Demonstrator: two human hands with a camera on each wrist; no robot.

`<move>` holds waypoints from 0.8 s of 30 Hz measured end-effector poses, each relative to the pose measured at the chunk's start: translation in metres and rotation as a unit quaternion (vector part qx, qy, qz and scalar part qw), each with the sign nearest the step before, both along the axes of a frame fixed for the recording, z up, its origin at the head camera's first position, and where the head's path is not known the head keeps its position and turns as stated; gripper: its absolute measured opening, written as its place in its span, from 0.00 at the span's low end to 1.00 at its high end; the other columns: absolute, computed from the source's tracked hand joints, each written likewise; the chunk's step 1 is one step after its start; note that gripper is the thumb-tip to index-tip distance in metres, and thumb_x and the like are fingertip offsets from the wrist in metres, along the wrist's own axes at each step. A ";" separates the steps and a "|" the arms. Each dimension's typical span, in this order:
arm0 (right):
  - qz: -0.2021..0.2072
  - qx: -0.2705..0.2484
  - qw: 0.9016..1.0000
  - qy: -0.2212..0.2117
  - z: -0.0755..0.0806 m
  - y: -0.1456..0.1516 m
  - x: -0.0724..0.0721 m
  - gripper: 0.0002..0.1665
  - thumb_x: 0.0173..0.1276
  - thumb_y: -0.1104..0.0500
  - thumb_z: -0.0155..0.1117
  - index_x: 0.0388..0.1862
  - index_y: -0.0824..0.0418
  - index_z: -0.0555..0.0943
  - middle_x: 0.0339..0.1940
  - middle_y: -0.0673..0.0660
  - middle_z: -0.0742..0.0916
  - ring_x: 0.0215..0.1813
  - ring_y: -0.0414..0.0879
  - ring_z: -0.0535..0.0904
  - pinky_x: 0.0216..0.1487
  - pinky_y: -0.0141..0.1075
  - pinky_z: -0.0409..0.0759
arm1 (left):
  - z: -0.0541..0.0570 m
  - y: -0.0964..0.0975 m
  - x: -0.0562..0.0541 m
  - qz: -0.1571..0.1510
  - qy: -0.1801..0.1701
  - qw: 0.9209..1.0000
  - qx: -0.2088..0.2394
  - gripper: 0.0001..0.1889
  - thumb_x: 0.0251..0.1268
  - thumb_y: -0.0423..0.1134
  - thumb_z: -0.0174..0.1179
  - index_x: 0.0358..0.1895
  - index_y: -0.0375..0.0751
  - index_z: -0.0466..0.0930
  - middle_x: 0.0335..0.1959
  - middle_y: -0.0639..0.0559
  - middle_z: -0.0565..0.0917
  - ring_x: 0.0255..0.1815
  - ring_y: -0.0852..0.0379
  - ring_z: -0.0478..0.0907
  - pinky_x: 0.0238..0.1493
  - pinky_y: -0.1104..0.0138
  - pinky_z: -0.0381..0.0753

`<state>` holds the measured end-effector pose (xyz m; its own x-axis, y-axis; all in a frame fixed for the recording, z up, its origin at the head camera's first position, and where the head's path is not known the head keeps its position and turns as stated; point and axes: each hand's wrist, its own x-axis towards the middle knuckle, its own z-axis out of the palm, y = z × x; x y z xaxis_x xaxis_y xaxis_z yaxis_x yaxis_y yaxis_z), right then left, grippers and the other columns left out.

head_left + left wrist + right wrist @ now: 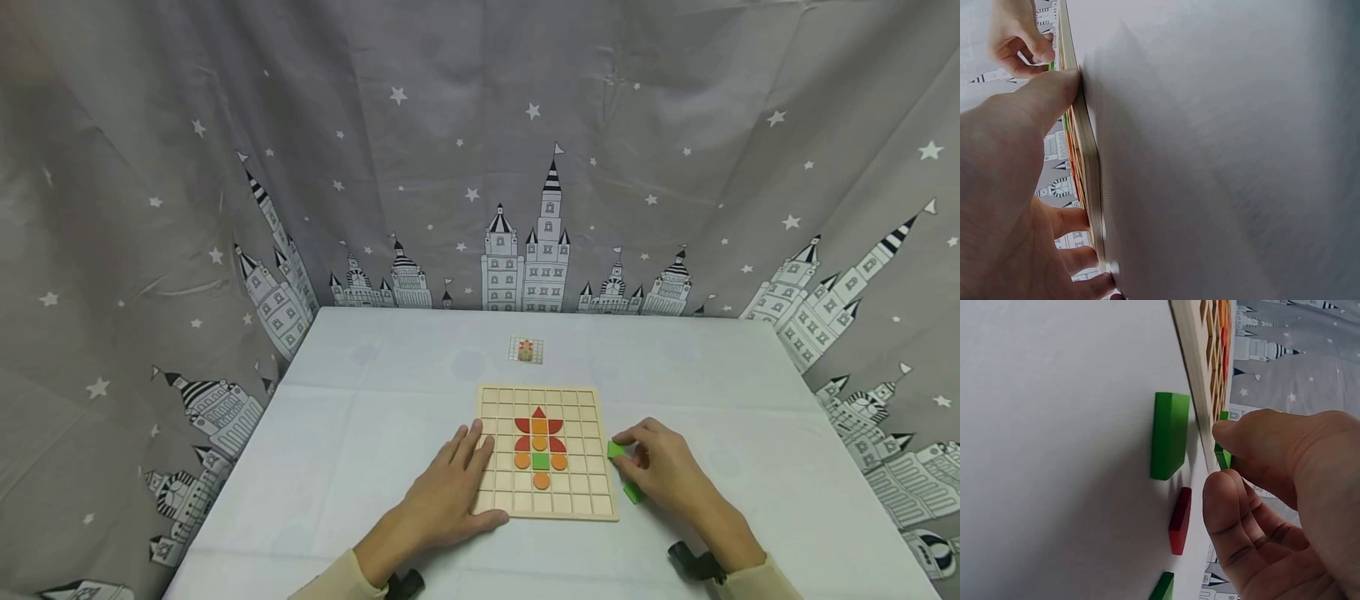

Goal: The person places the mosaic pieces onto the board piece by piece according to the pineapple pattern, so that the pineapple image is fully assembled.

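Our right hand (663, 468) pinches a green block (615, 450) right of the board (585, 483); our left hand (446, 492) touches the board's left side, straight-fingered. The pattern (540, 442) runs near-to-far, red triangle (538, 413) pointing far.

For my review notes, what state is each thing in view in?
Board, flat on the table, some cells filled
Left hand, resting against the board's left edge
Right hand, pinching a green piece
Two loose green pieces, unheld, on the table
Red piece, unheld, on the table
Printed card, flat beyond the board
Curtain, hanging, creased
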<state>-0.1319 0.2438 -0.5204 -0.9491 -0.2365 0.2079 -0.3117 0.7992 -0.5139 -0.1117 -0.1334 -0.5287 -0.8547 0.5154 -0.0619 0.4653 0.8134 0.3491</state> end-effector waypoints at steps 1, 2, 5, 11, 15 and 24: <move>0.001 -0.002 1.000 0.001 0.001 -0.001 0.000 0.16 0.66 0.68 0.89 0.51 0.61 0.95 0.41 0.49 0.88 0.36 0.32 0.75 0.34 0.28 0.79 | -0.001 0.000 0.000 0.000 0.000 1.000 0.000 0.59 0.75 0.74 0.71 0.93 0.33 0.63 0.97 0.30 0.58 0.98 0.28 0.57 0.93 0.38 0.69; 0.004 -0.004 1.000 0.001 0.001 -0.001 0.001 0.16 0.66 0.68 0.89 0.51 0.61 0.95 0.41 0.49 0.88 0.36 0.32 0.75 0.34 0.28 0.79 | -0.001 0.000 0.000 0.001 0.000 1.000 0.000 0.59 0.75 0.74 0.71 0.93 0.33 0.63 0.97 0.30 0.57 0.98 0.28 0.57 0.93 0.38 0.69; 0.018 -0.011 1.000 0.009 0.003 -0.004 0.001 0.15 0.66 0.69 0.89 0.50 0.61 0.95 0.41 0.49 0.88 0.36 0.32 0.76 0.34 0.28 0.79 | -0.002 0.000 0.000 0.002 -0.002 1.000 -0.002 0.60 0.75 0.74 0.71 0.93 0.33 0.63 0.97 0.30 0.57 0.98 0.28 0.57 0.93 0.39 0.69; 0.053 -0.026 0.998 0.020 0.001 -0.011 0.002 0.16 0.65 0.70 0.89 0.50 0.63 0.95 0.41 0.50 0.88 0.36 0.29 0.76 0.33 0.27 0.80 | -0.003 0.000 -0.001 -0.001 0.004 1.000 -0.009 0.60 0.75 0.74 0.71 0.93 0.34 0.63 0.97 0.30 0.58 0.98 0.28 0.57 0.93 0.40 0.69; 0.084 -0.037 0.995 0.046 -0.001 -0.017 0.005 0.15 0.64 0.70 0.89 0.48 0.62 0.95 0.40 0.50 0.88 0.35 0.28 0.76 0.32 0.26 0.79 | -0.004 0.000 -0.001 -0.002 0.007 1.000 -0.011 0.60 0.75 0.74 0.71 0.93 0.33 0.63 0.97 0.30 0.58 0.98 0.28 0.57 0.94 0.40 0.69; 0.120 -0.054 0.991 0.012 -0.003 -0.028 0.010 0.13 0.68 0.66 0.89 0.49 0.59 0.96 0.41 0.48 0.89 0.37 0.31 0.78 0.34 0.25 0.80 | -0.003 0.000 -0.001 0.000 0.005 1.000 -0.013 0.60 0.74 0.74 0.71 0.93 0.33 0.63 0.97 0.30 0.58 0.98 0.28 0.57 0.94 0.40 0.69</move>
